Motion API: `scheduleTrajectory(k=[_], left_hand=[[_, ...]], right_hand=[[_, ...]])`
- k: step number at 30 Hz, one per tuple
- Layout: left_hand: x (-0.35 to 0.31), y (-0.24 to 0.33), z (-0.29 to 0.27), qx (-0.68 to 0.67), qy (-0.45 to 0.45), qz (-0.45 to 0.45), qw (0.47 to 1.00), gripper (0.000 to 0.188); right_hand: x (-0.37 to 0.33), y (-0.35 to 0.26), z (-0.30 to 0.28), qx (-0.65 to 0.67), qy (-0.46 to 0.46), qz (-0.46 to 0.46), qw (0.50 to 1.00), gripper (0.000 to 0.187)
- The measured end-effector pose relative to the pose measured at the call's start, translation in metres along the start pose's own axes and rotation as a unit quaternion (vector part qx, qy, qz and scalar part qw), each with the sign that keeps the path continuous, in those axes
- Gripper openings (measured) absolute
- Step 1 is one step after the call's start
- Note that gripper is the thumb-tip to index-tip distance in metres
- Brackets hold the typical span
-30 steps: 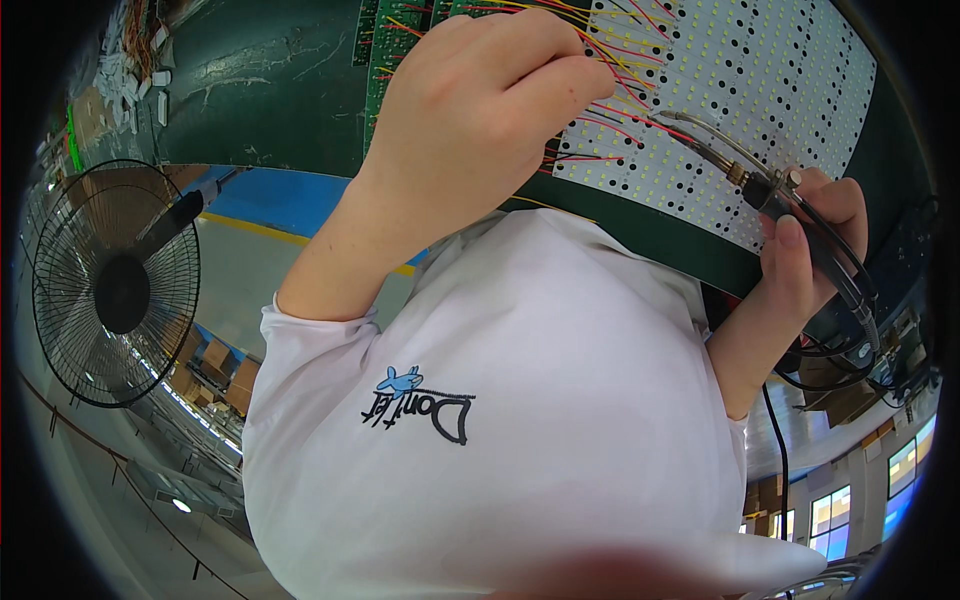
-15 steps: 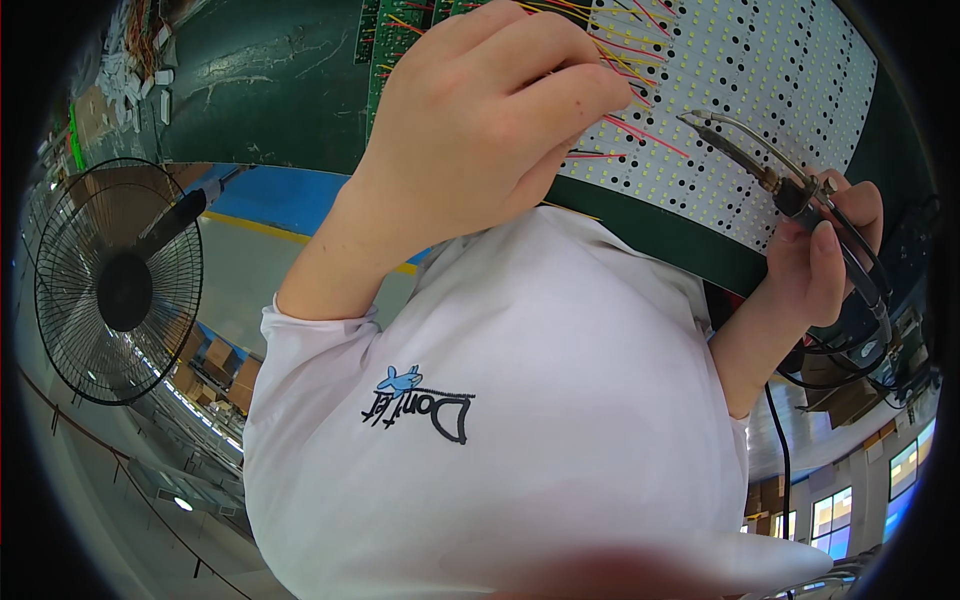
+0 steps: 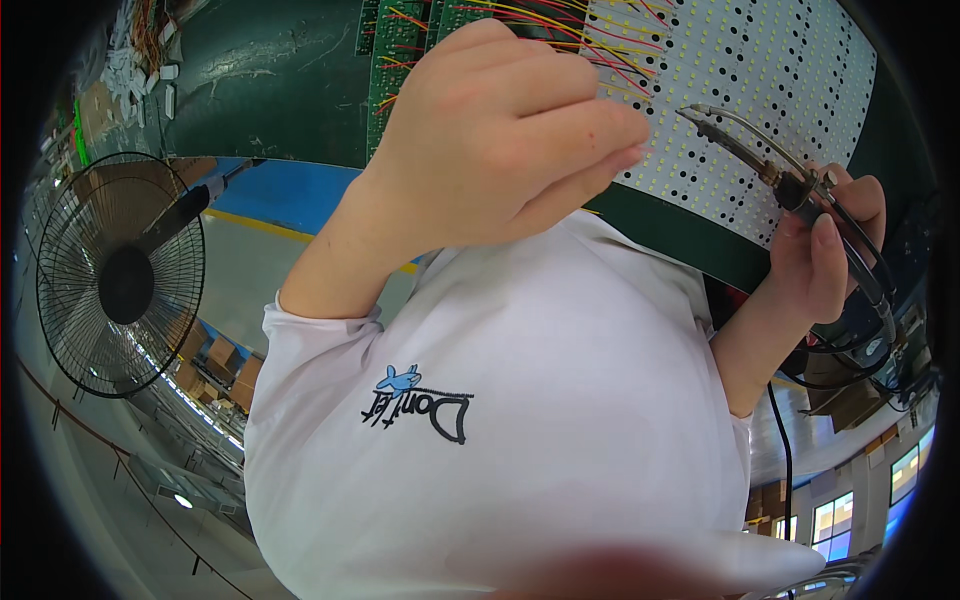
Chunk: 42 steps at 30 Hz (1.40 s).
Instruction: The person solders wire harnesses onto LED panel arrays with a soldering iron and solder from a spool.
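Note:
My left hand (image 3: 510, 145) hovers over the near-left edge of a white board (image 3: 770, 95) dotted with small yellowish parts and black holes. Its thumb and index finger are pressed together; whatever lies between them is hidden. Past its knuckles, thin red, yellow and black wires (image 3: 600, 45) run from green circuit boards (image 3: 390, 70) onto the white board. A soldering iron (image 3: 735, 152) with a thin curved metal tube beside its tip is held in my right hand (image 3: 825, 245). The tip points left, a short way from my left fingertips.
The dark green worktop (image 3: 270, 90) reaches off to the left, where a bundle of wires with white connectors (image 3: 130, 85) lies. A black caged fan (image 3: 125, 285) stands at the left. Black cables (image 3: 785, 450) hang below my right hand. Cardboard boxes (image 3: 222, 352) sit farther back.
My left hand has come slightly nearer to me and to the right, its fingertips closing together. It now covers the near red wires, and more of the far wires show. The soldering iron has barely moved.

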<state>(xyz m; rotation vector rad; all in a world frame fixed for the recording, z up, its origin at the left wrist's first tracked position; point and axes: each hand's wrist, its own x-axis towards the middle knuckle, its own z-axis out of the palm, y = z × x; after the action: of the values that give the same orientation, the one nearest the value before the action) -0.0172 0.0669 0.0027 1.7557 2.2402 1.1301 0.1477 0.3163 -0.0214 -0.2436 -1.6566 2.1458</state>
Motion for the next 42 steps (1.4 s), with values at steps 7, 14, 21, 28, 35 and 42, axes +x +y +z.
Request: scheduleTrajectory(k=[7, 14, 21, 28, 35, 42], left_hand=[[0.011, -0.004, 0.009, 0.078, 0.021, -0.006, 0.997, 0.018], [0.013, -0.005, 0.01, 0.053, 0.011, -0.02, 0.998, 0.015], [0.014, -0.008, 0.012, 0.04, 0.034, -0.019, 0.998, 0.017], [0.013, -0.008, 0.015, 0.087, -0.003, -0.021, 0.996, 0.016], [0.015, -0.01, 0.013, 0.035, 0.026, -0.014, 0.999, 0.016], [0.014, -0.009, 0.014, 0.046, 0.027, -0.017, 0.998, 0.016]], right_hand=[[-0.003, -0.002, 0.01, -0.074, 0.013, -0.006, 0.997, 0.029], [-0.003, -0.005, 0.011, -0.07, 0.031, 0.021, 0.997, 0.031], [-0.004, -0.009, 0.028, -0.14, 0.084, 0.037, 0.986, 0.035], [-0.004, -0.005, 0.022, -0.151, 0.023, 0.023, 0.988, 0.037], [-0.004, -0.005, 0.021, -0.157, 0.02, 0.024, 0.987, 0.036], [-0.003, -0.005, 0.022, -0.157, 0.019, 0.027, 0.987, 0.038]])
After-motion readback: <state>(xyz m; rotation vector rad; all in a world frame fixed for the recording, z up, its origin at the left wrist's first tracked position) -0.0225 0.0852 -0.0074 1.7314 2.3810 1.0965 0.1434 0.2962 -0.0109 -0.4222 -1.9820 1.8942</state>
